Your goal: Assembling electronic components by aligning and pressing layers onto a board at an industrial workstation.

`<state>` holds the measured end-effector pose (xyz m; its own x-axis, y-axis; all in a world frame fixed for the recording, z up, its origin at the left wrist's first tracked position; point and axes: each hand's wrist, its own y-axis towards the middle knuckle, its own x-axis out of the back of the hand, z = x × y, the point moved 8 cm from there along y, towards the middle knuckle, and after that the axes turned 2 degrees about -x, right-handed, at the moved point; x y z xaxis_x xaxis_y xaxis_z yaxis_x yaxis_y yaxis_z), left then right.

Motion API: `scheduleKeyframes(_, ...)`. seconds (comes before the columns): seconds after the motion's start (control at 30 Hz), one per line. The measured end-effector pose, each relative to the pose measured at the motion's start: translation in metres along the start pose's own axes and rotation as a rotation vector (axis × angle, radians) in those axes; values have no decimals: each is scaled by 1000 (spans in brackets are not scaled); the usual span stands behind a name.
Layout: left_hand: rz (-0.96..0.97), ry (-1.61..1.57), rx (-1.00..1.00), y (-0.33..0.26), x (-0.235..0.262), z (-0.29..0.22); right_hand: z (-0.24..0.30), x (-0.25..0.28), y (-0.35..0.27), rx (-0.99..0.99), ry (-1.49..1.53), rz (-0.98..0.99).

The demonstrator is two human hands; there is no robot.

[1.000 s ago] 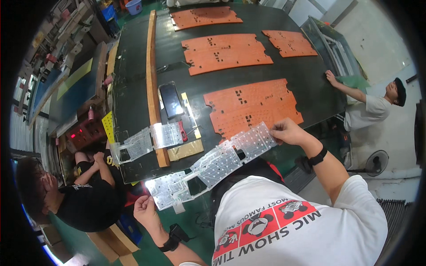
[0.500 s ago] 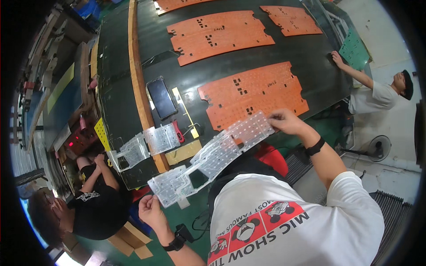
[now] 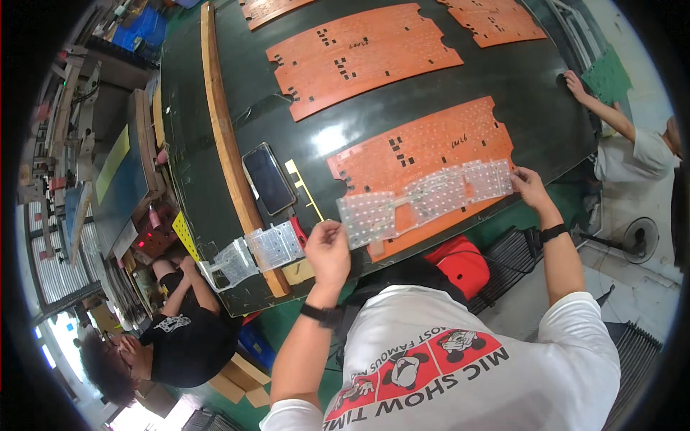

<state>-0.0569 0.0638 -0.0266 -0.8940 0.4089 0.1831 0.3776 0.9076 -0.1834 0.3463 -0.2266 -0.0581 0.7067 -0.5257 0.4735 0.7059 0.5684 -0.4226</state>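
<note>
My left hand pinches the left end of a clear, dotted plastic membrane sheet. At the sheet's other end, my right hand grips the right edge between thumb and fingers. The thin sheet has cut-outs and stretches between both hands over the near orange perforated board. Whether it touches the board, I cannot tell. Just left of my left hand, another pair of clear membrane pieces lies across a wooden strip, beside a red-handled tool.
Several orange boards lie on the dark table, including a middle one. A phone and a thin yellow strip lie left of the near board. One person sits at the left; another stands at the right near a green board.
Both hands have carried the membrane sheet away from my body and rightward over the near orange board. The sheet, steeply slanted before, now lies closer to level. The view has shifted slightly.
</note>
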Motion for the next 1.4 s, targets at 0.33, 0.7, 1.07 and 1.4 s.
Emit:
scheduleKeyframes(0.33,389,63,144,-15,12,31,3,18,-15,-38,-582,-249)
scheduleKeyframes(0.7,265,47,180,-36,235,57,105,-83,-101,109,-639,-576)
scheduleKeyframes(1.07,-214,184,518,-51,399,189,204,-292,-181,474,-509,-353)
scheduleKeyframes(1.4,365,403,-269,-49,295,38,479,-441,-268,605,129,385)
